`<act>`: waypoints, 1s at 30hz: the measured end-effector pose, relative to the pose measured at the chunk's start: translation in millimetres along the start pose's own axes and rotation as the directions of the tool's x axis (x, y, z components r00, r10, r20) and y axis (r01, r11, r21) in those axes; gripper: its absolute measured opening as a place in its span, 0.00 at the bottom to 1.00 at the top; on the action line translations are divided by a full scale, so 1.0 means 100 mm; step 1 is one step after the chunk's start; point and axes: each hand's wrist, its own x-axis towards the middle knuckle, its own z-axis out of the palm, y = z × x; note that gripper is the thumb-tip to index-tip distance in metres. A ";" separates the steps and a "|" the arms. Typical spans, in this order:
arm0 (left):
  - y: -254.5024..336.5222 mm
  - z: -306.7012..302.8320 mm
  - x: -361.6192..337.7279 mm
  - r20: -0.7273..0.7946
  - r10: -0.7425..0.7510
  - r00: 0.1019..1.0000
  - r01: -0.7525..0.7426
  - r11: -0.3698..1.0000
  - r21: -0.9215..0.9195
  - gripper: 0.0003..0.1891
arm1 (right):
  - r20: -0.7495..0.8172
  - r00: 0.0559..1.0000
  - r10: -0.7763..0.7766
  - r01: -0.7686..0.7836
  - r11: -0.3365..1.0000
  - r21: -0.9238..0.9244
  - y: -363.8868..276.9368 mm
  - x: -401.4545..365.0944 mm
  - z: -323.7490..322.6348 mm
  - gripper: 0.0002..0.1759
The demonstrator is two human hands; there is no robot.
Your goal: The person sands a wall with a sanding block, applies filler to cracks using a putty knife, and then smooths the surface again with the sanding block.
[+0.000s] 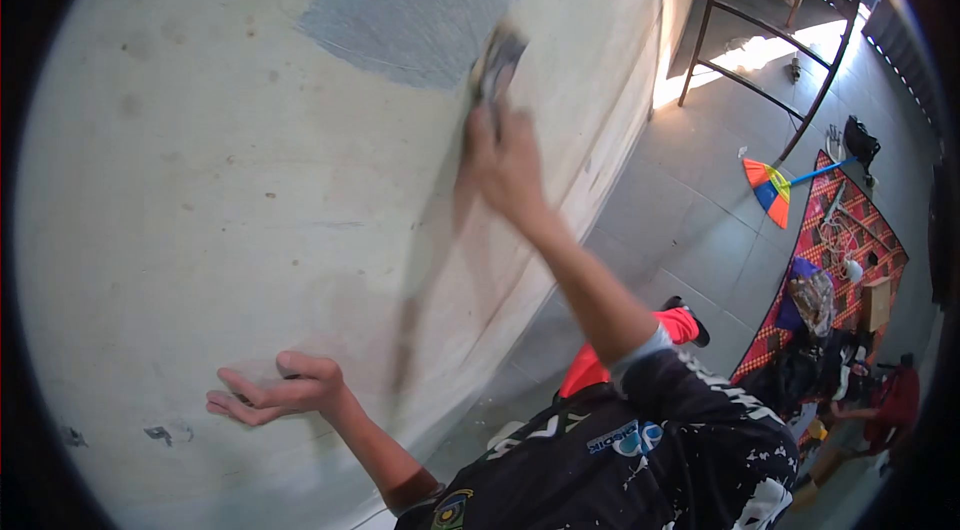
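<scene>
A pale, stained wall (220, 180) fills most of the view, with a grey patch (420, 5) near its top. My right hand (510, 165) is closed on a flat hand tool (498, 60) with a tan edge and a dark grey face. Motion blurs the tool, and I cannot tell its exact kind. It lies over the wall just below the patch's lower right corner. Lower left, my left hand (285, 388) is open in front of the wall, its fingers loosely bent and nothing in them.
On the tiled floor (690, 220) to the right lie a colourful broom head (768, 192) and a red patterned mat (765, 340) with bags, cords and a cardboard box (876, 304). A metal ladder-like frame (765, 25) stands behind. Another person in red (895, 400) is at the lower right.
</scene>
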 end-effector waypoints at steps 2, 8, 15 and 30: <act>-0.03 0.02 -0.02 0.002 0.004 1.000 -0.004 1.000 -0.010 0.31 | 0.072 0.997 0.005 -0.009 0.998 0.058 -0.06 -0.42 -0.01 0.34; -0.02 -0.01 -0.16 0.051 0.057 0.997 -0.057 0.998 0.005 0.31 | 0.096 0.995 0.026 -0.053 0.955 0.293 0.16 0.84 -0.43 0.27; -0.01 -0.01 -0.20 0.010 0.040 0.999 -0.040 0.999 0.027 0.32 | -0.019 0.997 -0.080 0.077 0.991 -0.109 0.25 -0.32 0.13 0.38; 0.00 -0.02 -0.26 0.031 0.018 0.999 -0.020 0.998 0.053 0.31 | 0.015 0.996 0.086 -0.085 0.996 -0.023 0.42 -0.01 0.06 0.36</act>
